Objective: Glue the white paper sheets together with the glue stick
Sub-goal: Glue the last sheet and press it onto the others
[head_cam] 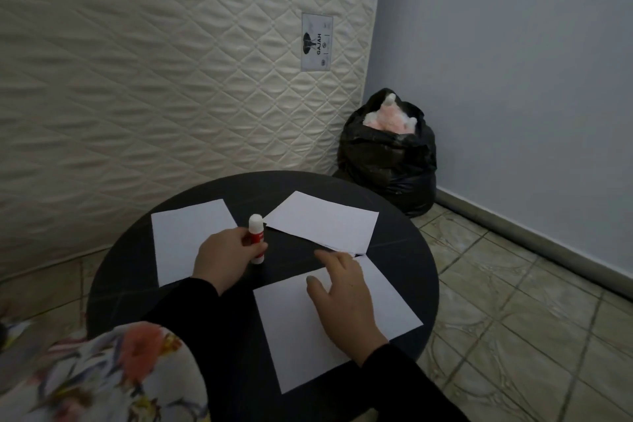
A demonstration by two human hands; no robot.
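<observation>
Readable: "GAJAH", in dark capitals turned sideways, on a pale rectangular label (317, 42) sewn to the quilted mattress (154, 62), near its right edge. Beside the word on that label, a dark emblem, shape not clear. Smaller marks and lines along the label's edges, too small to read. On the glue stick (257, 239), below and left of the label, a red band with tiny print, not legible.
</observation>
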